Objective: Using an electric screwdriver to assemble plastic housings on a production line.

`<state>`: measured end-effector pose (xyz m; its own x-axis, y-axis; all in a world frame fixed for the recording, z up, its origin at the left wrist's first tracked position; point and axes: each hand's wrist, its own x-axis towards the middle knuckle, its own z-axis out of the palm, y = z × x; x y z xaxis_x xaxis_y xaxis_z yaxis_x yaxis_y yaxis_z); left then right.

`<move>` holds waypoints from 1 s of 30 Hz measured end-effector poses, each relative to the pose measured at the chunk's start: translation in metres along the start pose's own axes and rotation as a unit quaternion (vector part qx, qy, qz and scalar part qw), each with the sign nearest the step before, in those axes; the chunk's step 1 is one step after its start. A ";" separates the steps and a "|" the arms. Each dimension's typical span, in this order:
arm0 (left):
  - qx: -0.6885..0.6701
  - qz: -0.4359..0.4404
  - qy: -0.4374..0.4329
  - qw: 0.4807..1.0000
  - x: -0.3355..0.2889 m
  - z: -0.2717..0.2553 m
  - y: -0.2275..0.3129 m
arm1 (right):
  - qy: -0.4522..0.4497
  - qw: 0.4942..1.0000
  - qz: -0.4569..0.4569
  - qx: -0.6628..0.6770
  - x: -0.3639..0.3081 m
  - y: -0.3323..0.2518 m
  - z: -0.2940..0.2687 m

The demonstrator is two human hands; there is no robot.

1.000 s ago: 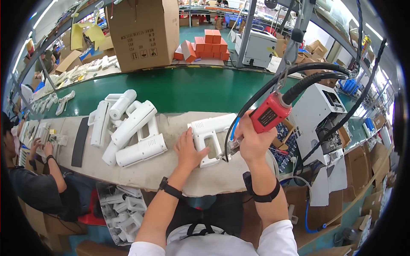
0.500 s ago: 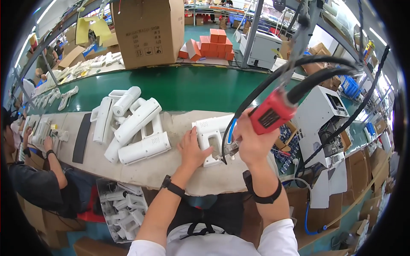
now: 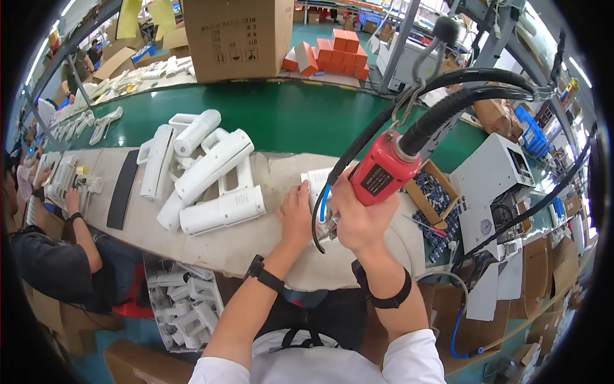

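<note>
From where I stood, the person's right hand point(image 3: 364, 221) was wrapped firmly round a red, boxy, hand-held power tool point(image 3: 393, 155), held upright with a slight tilt. Its casing had rounded edges, a glossy face and a dark rectangular label; a thick black ribbed cable point(image 3: 441, 115) left its upper end, and a metal hook point(image 3: 416, 89) was fastened there too. A bright blue tube point(image 3: 325, 198) ran beside the grip, and the lower end looked silvery, though fingers hid most of it.

Beneath, on the worn beige bench covering point(image 3: 406, 243), lay a white plastic housing point(image 3: 313, 180) with a cluster of small holes near its end; the rest was covered by hands and tool. The left hand point(image 3: 296, 211) lay against its left side, but whether those fingers gripped it I couldn't tell. Similar white pistol-shaped housings point(image 3: 224, 210) were heaped to the left, smooth and screw-pocked.
</note>
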<state>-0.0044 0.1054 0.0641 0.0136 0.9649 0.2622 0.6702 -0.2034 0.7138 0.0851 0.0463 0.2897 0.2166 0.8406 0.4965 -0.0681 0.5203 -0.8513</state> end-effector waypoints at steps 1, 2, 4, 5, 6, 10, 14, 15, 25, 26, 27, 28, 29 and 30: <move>-0.009 -0.005 -0.006 1.000 -0.002 0.002 -0.001 | -0.015 1.000 0.001 -0.008 0.001 -0.001 0.000; -0.018 -0.007 -0.008 1.000 0.002 0.001 -0.002 | -0.032 0.999 -0.003 -0.013 0.003 -0.002 0.000; -0.034 -0.008 -0.010 0.999 0.008 -0.003 0.000 | -0.021 1.000 0.006 0.005 0.003 0.003 -0.002; -0.035 -0.004 -0.010 0.999 0.008 -0.004 0.004 | -0.008 1.000 0.016 0.020 0.004 0.006 -0.004; -0.019 0.005 0.005 1.000 0.002 -0.009 0.012 | -0.006 1.000 0.015 0.018 0.004 0.007 -0.009; 0.025 0.022 0.044 0.998 -0.015 -0.025 0.032 | 0.033 0.999 0.011 0.026 0.002 -0.002 -0.020; 0.029 0.026 0.048 0.998 -0.010 -0.020 0.029 | 0.022 1.000 -0.001 0.013 0.000 0.008 -0.017; 0.044 0.029 0.053 0.997 -0.009 -0.018 0.027 | 0.030 0.999 -0.002 0.026 -0.002 0.011 -0.014; 0.029 -0.001 0.054 0.998 -0.009 -0.008 0.025 | 0.053 0.998 0.022 0.039 -0.010 0.034 -0.017; -0.015 -0.008 0.051 0.999 -0.011 -0.011 0.034 | 0.047 0.999 -0.001 0.016 -0.005 0.035 -0.037; -0.074 -0.010 0.038 0.996 -0.013 -0.020 0.038 | 0.094 0.995 -0.019 -0.020 0.001 0.015 -0.037; -0.140 -0.006 0.024 0.990 -0.015 -0.029 0.044 | 0.089 0.996 -0.002 -0.021 0.013 0.008 -0.059; -0.131 -0.020 0.039 0.990 -0.021 -0.038 0.042 | 0.082 0.992 -0.021 -0.096 0.023 -0.004 -0.068; -0.129 -0.053 0.023 0.990 -0.028 -0.046 0.040 | 0.068 0.992 -0.022 -0.107 0.028 -0.023 -0.065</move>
<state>-0.0121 0.0631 0.1148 -0.0844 0.9756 0.2027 0.4542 -0.1434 0.8793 0.1558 0.0482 0.3128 0.3450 0.7824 0.5185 0.1498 0.4994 -0.8533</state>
